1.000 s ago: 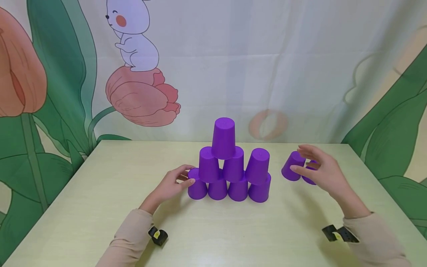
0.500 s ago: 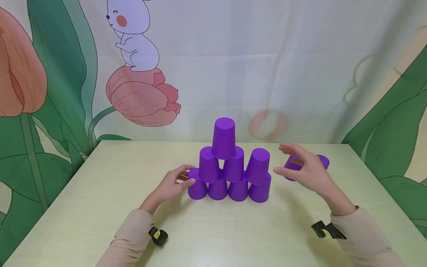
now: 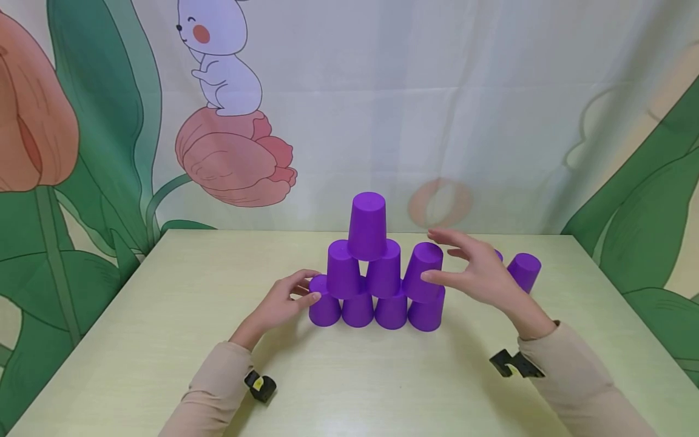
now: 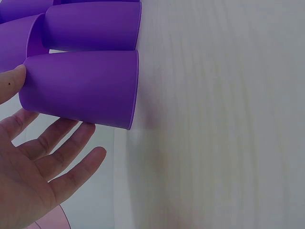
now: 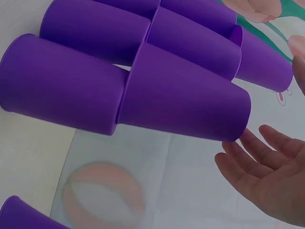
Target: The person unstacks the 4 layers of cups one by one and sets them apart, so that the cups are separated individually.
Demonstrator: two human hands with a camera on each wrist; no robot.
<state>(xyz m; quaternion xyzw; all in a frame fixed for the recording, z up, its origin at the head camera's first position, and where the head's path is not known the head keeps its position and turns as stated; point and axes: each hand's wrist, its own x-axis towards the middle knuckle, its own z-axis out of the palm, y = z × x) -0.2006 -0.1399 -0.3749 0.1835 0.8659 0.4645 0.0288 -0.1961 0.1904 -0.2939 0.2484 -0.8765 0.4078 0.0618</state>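
Upside-down purple cups form a stepped stack at the table's middle, with one top cup point(image 3: 368, 227) above a row of three. My left hand point(image 3: 275, 303) lightly holds the bottom row's leftmost cup point(image 3: 324, 312), thumb on one side and fingers on the other; the left wrist view shows the little finger free of this cup point(image 4: 81, 88). Around the second row's right-hand cup point(image 3: 416, 282) my right hand point(image 3: 483, 276) spreads, thumb in front. In the right wrist view its fingertips point(image 5: 233, 150) meet or nearly meet that cup's closed end, while the thumb stands apart.
Right of the stack stands another purple cup point(image 3: 525, 271). A further cup point(image 3: 499, 255) is mostly hidden behind my right hand. The pale wooden table point(image 3: 349, 388) ends at a printed curtain point(image 3: 491, 121). Each sleeve carries a black wrist device.
My right hand has moved left, away from the two separate cups, to the second row's right-hand cup. My left hand stays at the leftmost bottom cup, and the stack looks the same.
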